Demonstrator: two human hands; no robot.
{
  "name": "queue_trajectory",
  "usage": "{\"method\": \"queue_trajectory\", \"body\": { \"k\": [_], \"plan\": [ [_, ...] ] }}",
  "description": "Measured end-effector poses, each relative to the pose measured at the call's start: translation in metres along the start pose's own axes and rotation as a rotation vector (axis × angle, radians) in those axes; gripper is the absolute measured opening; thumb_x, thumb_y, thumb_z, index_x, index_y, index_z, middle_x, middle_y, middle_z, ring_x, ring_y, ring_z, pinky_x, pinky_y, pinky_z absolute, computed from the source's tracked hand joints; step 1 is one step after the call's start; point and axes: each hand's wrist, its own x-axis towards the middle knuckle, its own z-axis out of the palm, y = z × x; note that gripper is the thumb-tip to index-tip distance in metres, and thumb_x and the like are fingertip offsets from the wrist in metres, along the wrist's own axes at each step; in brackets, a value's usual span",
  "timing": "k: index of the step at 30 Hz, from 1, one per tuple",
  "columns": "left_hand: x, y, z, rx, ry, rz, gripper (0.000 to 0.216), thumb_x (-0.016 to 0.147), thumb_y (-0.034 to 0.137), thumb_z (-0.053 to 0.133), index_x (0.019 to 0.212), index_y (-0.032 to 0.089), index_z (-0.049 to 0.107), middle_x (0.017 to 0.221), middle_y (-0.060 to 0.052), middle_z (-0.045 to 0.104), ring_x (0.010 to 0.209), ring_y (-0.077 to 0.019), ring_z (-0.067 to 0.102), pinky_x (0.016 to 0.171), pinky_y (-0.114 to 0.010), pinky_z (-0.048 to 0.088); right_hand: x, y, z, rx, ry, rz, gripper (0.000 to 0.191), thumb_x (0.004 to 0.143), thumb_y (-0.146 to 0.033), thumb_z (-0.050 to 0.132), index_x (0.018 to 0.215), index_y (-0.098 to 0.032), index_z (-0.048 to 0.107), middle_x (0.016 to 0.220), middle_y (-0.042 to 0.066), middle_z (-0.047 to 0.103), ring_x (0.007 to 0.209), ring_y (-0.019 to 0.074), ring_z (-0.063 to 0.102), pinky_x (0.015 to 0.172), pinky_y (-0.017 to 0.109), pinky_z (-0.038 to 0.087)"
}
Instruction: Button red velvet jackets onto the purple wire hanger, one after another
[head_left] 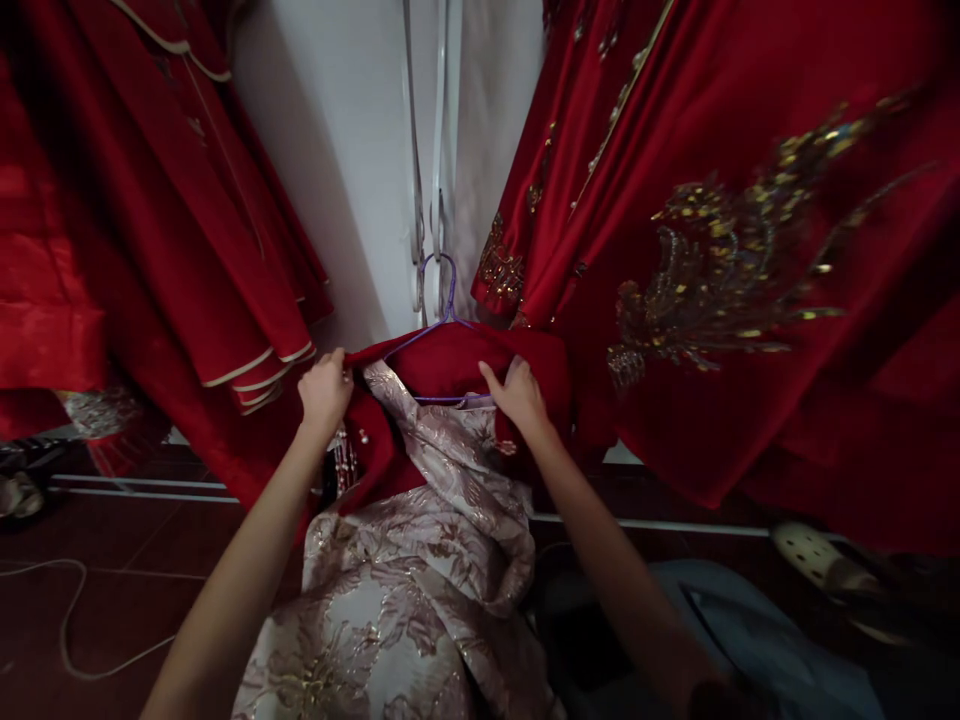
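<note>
A red jacket (442, 360) hangs on a purple hanger (450, 290), draped over a pale pink brocade dress (420, 590) with gold metallic flowers. The dress's single visible strap rises toward the hanger's left side. My left hand (325, 395) is closed on the jacket's left shoulder, beside white beaded tassels (345, 460). On the other side, my right hand (519, 395) has its thumb raised and its fingers curled around the jacket's front edge, near a small bead ornament (507, 447). The hanger's hook meets a white metal rack (416, 200); the exact contact is dim.
Red garments (172, 200) with pale piping hang at left. Another red garment (675, 420) with gold sequin embroidery hangs at right. Low down are a white rail (652, 524), a perforated clog (814, 560), a grey-blue container (757, 630) and a cable (67, 640) on the dark tiled floor.
</note>
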Motion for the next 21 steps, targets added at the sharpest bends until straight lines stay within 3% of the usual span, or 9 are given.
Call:
{"method": "queue_trajectory", "body": {
  "k": [3, 5, 7, 9, 11, 13, 15, 18, 21],
  "plan": [
    [0.021, -0.016, 0.002, -0.099, 0.006, -0.061, 0.030, 0.080, 0.027, 0.045, 0.108, 0.022, 0.054, 0.097, -0.011, 0.064, 0.089, -0.0272, 0.060, 0.076, -0.037, 0.044, 0.027, 0.013, -0.033, -0.180, -0.099, -0.133, 0.073, 0.073, -0.072, 0.042, 0.108, -0.010, 0.055, 0.106, 0.021, 0.061, 0.101, 0.0312, 0.058, 0.081, 0.037, 0.043],
    [0.030, -0.027, 0.006, -0.247, -0.038, -0.131, 0.028, 0.077, 0.025, 0.047, 0.104, 0.019, 0.056, 0.091, -0.010, 0.065, 0.087, -0.0257, 0.061, 0.076, -0.036, 0.046, 0.045, 0.017, -0.057, -0.255, -0.233, -0.263, 0.063, 0.067, -0.075, 0.047, 0.082, -0.016, 0.062, 0.081, 0.012, 0.066, 0.080, 0.0253, 0.062, 0.068, 0.031, 0.044],
    [0.031, -0.039, 0.011, -0.476, -0.277, -0.252, 0.025, 0.075, 0.025, 0.047, 0.095, 0.016, 0.059, 0.082, -0.009, 0.067, 0.078, -0.0241, 0.063, 0.071, -0.035, 0.048, 0.058, 0.020, -0.078, -0.254, -0.495, -0.365, 0.057, 0.064, -0.075, 0.050, 0.062, -0.019, 0.060, 0.056, 0.002, 0.058, 0.058, 0.0166, 0.057, 0.055, 0.026, 0.039],
    [0.025, -0.052, 0.012, -0.684, -0.613, -0.346, 0.022, 0.071, 0.027, 0.050, 0.085, 0.014, 0.062, 0.073, -0.007, 0.067, 0.069, -0.0233, 0.063, 0.066, -0.035, 0.050, 0.065, 0.023, -0.094, -0.190, -0.702, -0.414, 0.056, 0.064, -0.073, 0.051, 0.055, -0.019, 0.058, 0.047, -0.002, 0.049, 0.046, 0.0105, 0.048, 0.047, 0.024, 0.033],
    [0.015, -0.063, 0.010, -0.781, -0.867, -0.321, 0.024, 0.064, 0.029, 0.058, 0.082, 0.014, 0.064, 0.075, -0.007, 0.068, 0.070, -0.0238, 0.064, 0.064, -0.035, 0.052, 0.065, 0.027, -0.103, -0.091, -0.768, -0.427, 0.054, 0.066, -0.071, 0.051, 0.057, -0.018, 0.060, 0.048, -0.004, 0.049, 0.044, 0.0082, 0.044, 0.045, 0.022, 0.031],
    [0.007, -0.070, 0.004, -0.800, -0.948, -0.191, 0.037, 0.055, 0.026, 0.068, 0.091, 0.016, 0.066, 0.090, -0.009, 0.069, 0.081, -0.0247, 0.064, 0.069, -0.034, 0.052, 0.062, 0.032, -0.106, 0.004, -0.740, -0.414, 0.053, 0.067, -0.069, 0.052, 0.063, -0.017, 0.063, 0.052, -0.003, 0.053, 0.047, 0.0081, 0.045, 0.047, 0.021, 0.033],
    [0.003, -0.069, -0.003, -0.841, -0.908, -0.042, 0.053, 0.053, 0.028, 0.073, 0.105, 0.020, 0.062, 0.108, -0.011, 0.065, 0.097, -0.0247, 0.061, 0.076, -0.034, 0.051, 0.057, 0.038, -0.103, 0.080, -0.695, -0.395, 0.052, 0.069, -0.067, 0.051, 0.070, -0.017, 0.065, 0.058, -0.001, 0.057, 0.051, 0.0091, 0.049, 0.049, 0.021, 0.036],
    [0.006, -0.055, -0.005, -0.904, -0.624, 0.091, 0.048, 0.072, 0.043, 0.059, 0.116, 0.023, 0.056, 0.127, -0.010, 0.053, 0.117, -0.0208, 0.050, 0.092, -0.033, 0.044, 0.053, 0.049, -0.095, 0.181, -0.619, -0.414, 0.051, 0.073, -0.063, 0.050, 0.083, -0.016, 0.067, 0.071, 0.002, 0.064, 0.061, 0.0115, 0.055, 0.054, 0.022, 0.040],
    [0.012, -0.034, 0.003, -0.872, -0.406, 0.203, 0.046, 0.083, 0.050, 0.043, 0.116, 0.022, 0.057, 0.127, -0.007, 0.054, 0.119, -0.0177, 0.047, 0.102, -0.031, 0.034, 0.049, 0.059, -0.088, 0.290, -0.531, -0.420, 0.050, 0.073, -0.060, 0.052, 0.092, -0.016, 0.066, 0.081, 0.004, 0.067, 0.070, 0.0146, 0.059, 0.060, 0.024, 0.044]
  ]
}}
